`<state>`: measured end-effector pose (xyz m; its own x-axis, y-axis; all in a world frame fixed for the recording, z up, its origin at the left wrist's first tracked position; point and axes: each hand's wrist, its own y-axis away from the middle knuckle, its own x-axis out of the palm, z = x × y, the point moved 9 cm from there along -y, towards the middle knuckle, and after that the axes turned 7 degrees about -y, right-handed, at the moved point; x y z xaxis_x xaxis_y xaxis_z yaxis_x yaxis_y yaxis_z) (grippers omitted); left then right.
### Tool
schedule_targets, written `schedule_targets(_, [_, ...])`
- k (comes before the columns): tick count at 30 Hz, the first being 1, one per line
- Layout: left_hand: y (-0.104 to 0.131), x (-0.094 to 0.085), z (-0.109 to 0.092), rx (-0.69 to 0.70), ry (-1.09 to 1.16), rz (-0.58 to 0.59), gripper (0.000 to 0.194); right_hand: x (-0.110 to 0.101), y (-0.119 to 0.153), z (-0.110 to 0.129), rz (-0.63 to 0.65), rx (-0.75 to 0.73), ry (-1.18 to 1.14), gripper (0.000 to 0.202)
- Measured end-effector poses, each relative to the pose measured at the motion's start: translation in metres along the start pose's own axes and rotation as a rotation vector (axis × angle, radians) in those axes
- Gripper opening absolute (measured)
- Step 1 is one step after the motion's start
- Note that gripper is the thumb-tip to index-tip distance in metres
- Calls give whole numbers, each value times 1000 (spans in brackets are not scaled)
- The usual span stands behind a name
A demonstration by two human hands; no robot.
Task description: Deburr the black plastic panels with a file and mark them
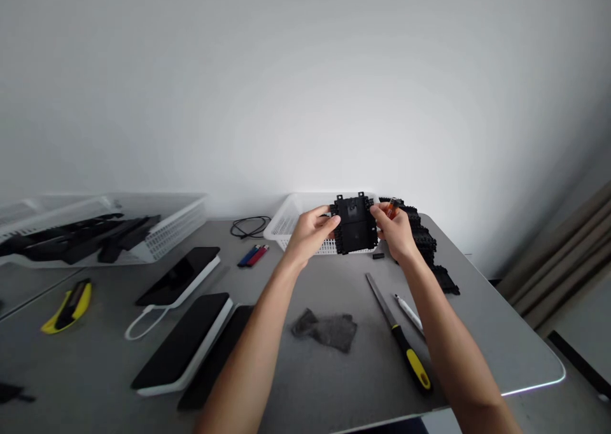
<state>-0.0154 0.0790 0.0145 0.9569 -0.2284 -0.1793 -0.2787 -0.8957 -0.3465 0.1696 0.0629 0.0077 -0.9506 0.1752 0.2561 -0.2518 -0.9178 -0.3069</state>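
Note:
A squarish black plastic housing (357,225), with small tabs on top and ridged sides, is held up above the table. My left hand (312,231) is closed on its left edge, the thumb lying on the front. At the opposite edge, my right hand (395,229) is closed around an orange lighter (392,209), whose metal top points up. The right fingers also touch the housing's right side. Behind the housing stands a white plastic basket (281,221), partly hidden. A small black piece (378,256) lies on the table below my right hand.
More black parts (422,238) are piled at right. A file (398,332), white pen (409,313) and grey cloth (327,330) lie nearer. Two lighters (252,256), a cable (249,226), phone-like devices (184,338), a yellow cutter (69,307) and a filled basket (179,227) are left.

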Motion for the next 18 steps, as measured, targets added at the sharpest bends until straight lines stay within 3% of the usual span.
schedule_targets(5, [-3,-8,6,29,-49,-86,47,0,8,16,-49,-107,111,31])
schedule_targets(8, [-5,-13,9,50,-100,-127,46,11,15,22,29,-98,80,32])
schedule_targets(14, [-7,-12,5,126,-184,-126,34,56,28,-10,362,242,-135,27])
schedule_targets(18, [-3,-6,-6,175,-266,-109,28,70,33,-29,417,392,-191,21])
